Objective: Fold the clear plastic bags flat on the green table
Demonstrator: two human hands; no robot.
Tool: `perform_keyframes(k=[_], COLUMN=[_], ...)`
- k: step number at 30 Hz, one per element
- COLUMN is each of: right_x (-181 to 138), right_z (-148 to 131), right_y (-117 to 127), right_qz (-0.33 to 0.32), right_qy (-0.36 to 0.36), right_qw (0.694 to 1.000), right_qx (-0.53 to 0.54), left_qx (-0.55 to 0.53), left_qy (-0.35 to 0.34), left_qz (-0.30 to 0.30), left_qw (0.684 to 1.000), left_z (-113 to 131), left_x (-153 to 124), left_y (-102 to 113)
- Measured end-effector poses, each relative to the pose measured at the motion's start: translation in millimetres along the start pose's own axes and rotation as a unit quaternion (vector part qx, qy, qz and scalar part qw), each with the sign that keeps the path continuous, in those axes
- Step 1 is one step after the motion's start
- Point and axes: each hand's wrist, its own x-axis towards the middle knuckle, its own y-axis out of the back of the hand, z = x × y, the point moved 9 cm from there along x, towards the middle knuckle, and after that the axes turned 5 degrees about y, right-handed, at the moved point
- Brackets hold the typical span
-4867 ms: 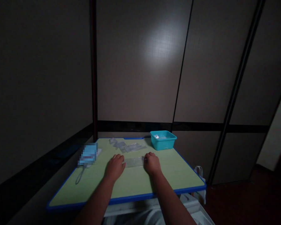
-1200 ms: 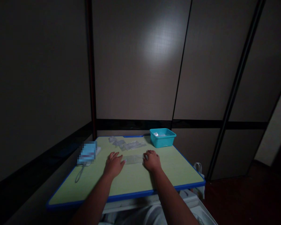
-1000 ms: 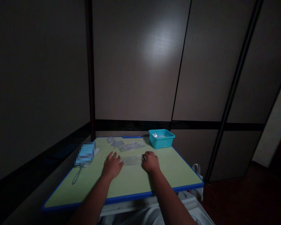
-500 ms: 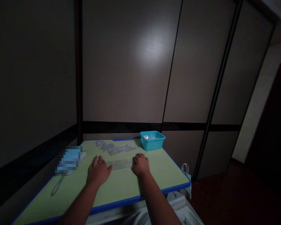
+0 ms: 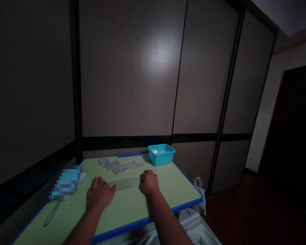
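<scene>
A clear plastic bag [image 5: 126, 183] lies flat on the green table [image 5: 132, 207] between my hands. My left hand [image 5: 100, 194] rests flat on the table at the bag's left end, fingers spread. At the bag's right end my right hand [image 5: 149, 181] has its fingers curled down onto the bag's edge. Several more clear bags [image 5: 121, 165] lie in a loose row further back. A teal plastic tub [image 5: 161, 154] with something clear inside stands at the far right corner.
A blurred blue item with a looped cord [image 5: 65, 180] lies at the table's left edge. Dark panelled walls close in behind and to the left. The table's blue rim [image 5: 186, 204] drops to a dark floor on the right, with a white bag [image 5: 200, 195] hanging there.
The view has swung to the right, so the table sits lower left now. My left hand has opened flat and slid a little back from the bag. My right hand stays curled at its right end.
</scene>
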Motion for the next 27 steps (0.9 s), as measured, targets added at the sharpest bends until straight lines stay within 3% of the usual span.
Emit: perform_keyframes(k=[6,14,27], right_x=[0,1,-1], right_z=[0,0,-1], right_y=[1,2,-4], right_qz=[0.003,0.003,-0.023], right_qy=[0.004,-0.003,0.007], right_qw=[1.0,1.0,0.999], right_qx=[0.002,0.008,0.048], left_qx=[-0.003,-0.055,-0.065], left_qy=[0.01,-0.066,-0.08], left_qz=[0.009,0.023,-0.001], left_qw=[1.0,0.996,0.995], left_z=[0,12,13], left_x=[-1,-7,-7], left_y=[4,17,10])
